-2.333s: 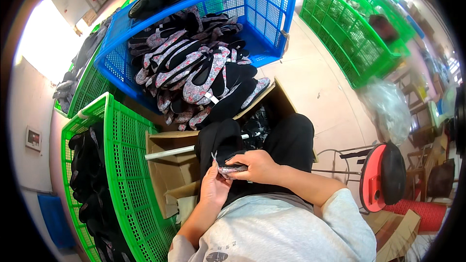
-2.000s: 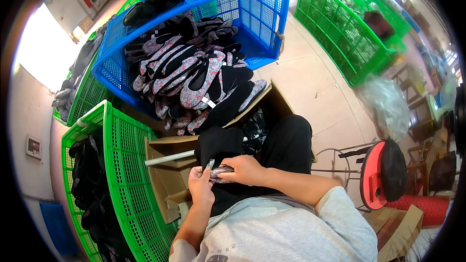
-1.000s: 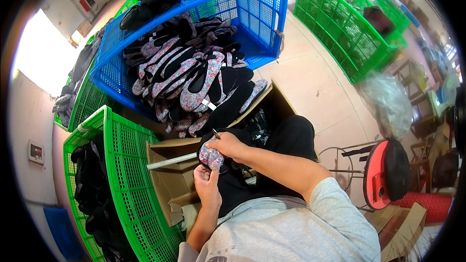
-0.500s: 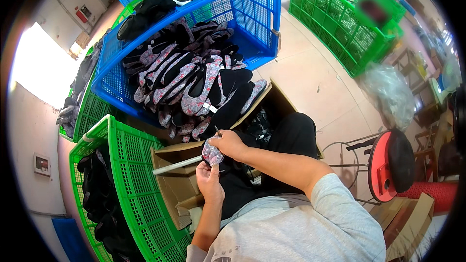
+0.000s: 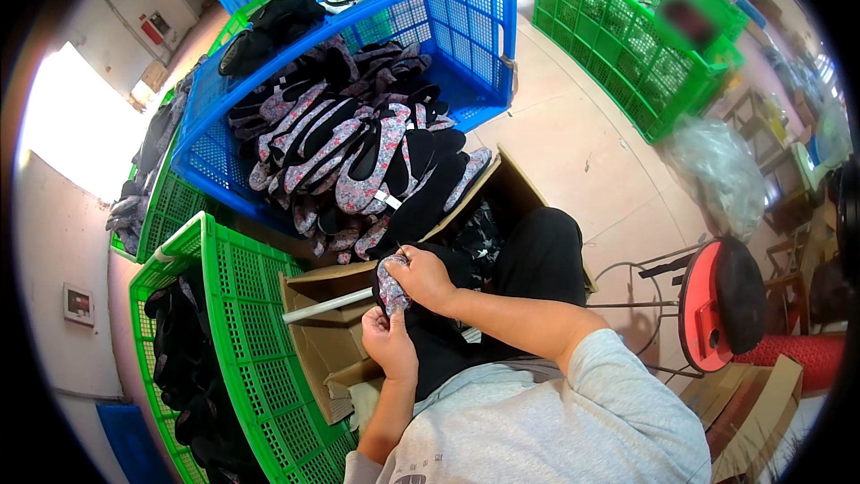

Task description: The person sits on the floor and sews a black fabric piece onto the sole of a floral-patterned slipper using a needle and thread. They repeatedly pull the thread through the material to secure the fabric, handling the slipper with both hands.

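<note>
Head view: floral fabric piece [image 5: 391,287] above the lap [image 5: 441,348], upper part gripped by the right hand [image 5: 425,278], lower edge apparently pinched by the left hand [image 5: 391,345]; a slackened hold could drop it into the cardboard box [image 5: 312,350].

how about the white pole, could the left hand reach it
Probably yes: the pole lies near the left hand with nothing visible between, though that hand seems busy at the flowered cloth.
</note>
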Motion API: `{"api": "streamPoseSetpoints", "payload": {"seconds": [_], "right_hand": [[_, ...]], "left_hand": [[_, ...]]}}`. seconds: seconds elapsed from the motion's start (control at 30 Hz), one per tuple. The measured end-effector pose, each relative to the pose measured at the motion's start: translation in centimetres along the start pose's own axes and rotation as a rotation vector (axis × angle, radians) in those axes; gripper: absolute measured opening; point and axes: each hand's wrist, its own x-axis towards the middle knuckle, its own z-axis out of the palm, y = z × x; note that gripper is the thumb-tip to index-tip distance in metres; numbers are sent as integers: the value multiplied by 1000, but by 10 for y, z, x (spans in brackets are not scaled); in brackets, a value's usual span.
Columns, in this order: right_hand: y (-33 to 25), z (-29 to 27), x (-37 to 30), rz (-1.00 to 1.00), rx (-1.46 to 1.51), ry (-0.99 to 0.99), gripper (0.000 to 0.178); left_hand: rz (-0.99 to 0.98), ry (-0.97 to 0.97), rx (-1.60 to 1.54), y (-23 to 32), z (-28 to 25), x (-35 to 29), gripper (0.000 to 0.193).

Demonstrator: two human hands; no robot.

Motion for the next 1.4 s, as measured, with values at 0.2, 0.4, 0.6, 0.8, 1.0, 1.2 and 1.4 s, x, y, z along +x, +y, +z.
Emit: {"api": "streamPoseSetpoints", "payload": {"seconds": [0.2,0.4,0.6,0.8,1.0,1.2,1.4], "right_hand": [[2,-13,-20,135,188,-125,36],[1,-18,-39,285,507,-333,33],[7,-28,-34,377,560,-401,32],[8,-28,-30,334,435,-404,30],[-22,-67,-36,83,292,-313,22],[-14,-88,-19,-94,-240,-171,45],[6,-66,-28,30,-276,-306,38]], "left_hand": [[591,91,560,18,-9,6,18],[938,103,779,19,-23,39,19],[631,-67,689,45,-19,28,26],[716,-193,860,52,-14,11,39],[736,-181,870,47,-16,12,37],[735,-195,861,44,-16,11,37],[769,-167,863,36,-15,16,36]]}}
